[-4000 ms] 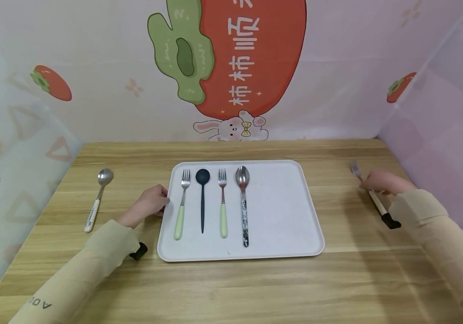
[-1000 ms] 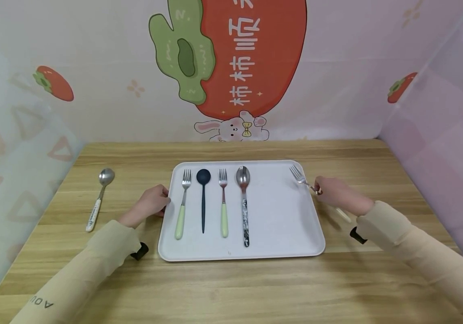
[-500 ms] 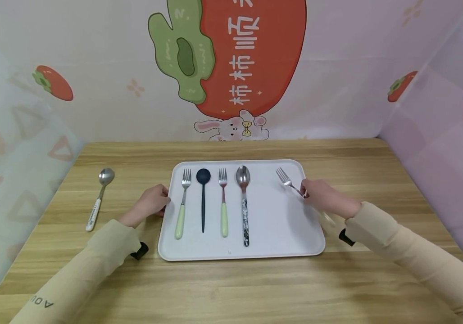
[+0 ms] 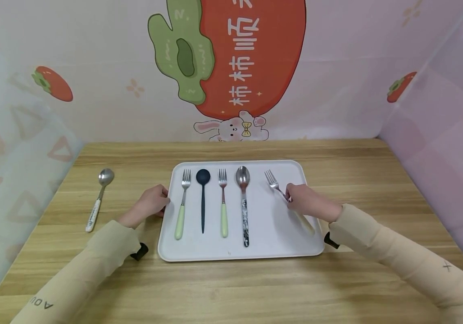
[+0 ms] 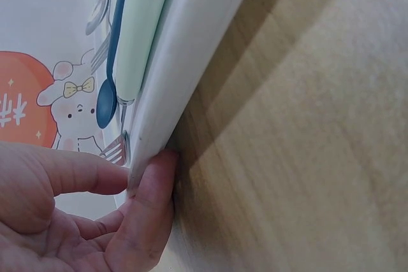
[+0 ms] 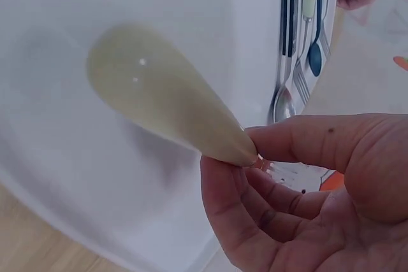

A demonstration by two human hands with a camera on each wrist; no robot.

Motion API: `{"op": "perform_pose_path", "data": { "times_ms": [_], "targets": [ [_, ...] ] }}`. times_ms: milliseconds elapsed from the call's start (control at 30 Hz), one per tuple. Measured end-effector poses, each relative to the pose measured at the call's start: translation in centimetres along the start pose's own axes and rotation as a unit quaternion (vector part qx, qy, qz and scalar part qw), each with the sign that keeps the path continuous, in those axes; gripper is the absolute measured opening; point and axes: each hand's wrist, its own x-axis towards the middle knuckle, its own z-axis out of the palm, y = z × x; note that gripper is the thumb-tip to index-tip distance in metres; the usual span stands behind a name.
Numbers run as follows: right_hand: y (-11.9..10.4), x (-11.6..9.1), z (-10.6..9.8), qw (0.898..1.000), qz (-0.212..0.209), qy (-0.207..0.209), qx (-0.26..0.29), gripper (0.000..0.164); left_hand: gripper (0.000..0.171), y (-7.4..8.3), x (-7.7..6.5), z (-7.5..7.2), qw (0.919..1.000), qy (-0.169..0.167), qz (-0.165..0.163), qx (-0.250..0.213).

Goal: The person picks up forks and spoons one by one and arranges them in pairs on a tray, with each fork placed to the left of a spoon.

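My right hand [image 4: 309,202] pinches a fork [image 4: 272,180] with a cream handle over the right part of a white tray [image 4: 280,245]. Its tines point up and left. In the right wrist view, thumb and fingertips grip the narrow end of the fork's handle [image 6: 162,97]. At the tray's left edge, my left hand [image 4: 149,204] holds the rim between thumb and fingers, as the left wrist view shows. Lying side by side on the tray are a green-handled fork [image 4: 180,216], a black spoon [image 4: 203,198], another green-handled fork [image 4: 224,216] and a spoon with a patterned handle [image 4: 245,216].
A spoon with a white handle [image 4: 97,198] lies on the wooden table [image 4: 223,292], left of the tray. Behind the table stands a backdrop [image 4: 251,58] with a large cartoon persimmon and a rabbit. Pale panels rise at both sides.
My right hand has picked the cream-handled fork up from the table at the right and carried it left over the tray. My left hand has stayed at the rim.
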Motion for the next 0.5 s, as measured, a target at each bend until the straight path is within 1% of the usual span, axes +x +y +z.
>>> {"op": "perform_pose_path", "data": {
  "times_ms": [267,367,500],
  "targets": [
    [-1.1,0.7,0.8,0.999,0.031,-0.011,0.014,0.009,0.026,-0.1,0.0,0.1,1.0000,-0.001,0.002,-0.002],
    [-1.4,1.0,1.0,0.999,0.035,-0.004,0.014,0.010,0.026,0.0,0.0,0.0,1.0000,-0.001,0.003,-0.005],
    [-1.7,1.3,1.2,0.999,0.039,0.002,0.027,0.012,0.026,0.0,-0.1,-0.1,1.0000,0.000,0.007,-0.005]
  ]
}}
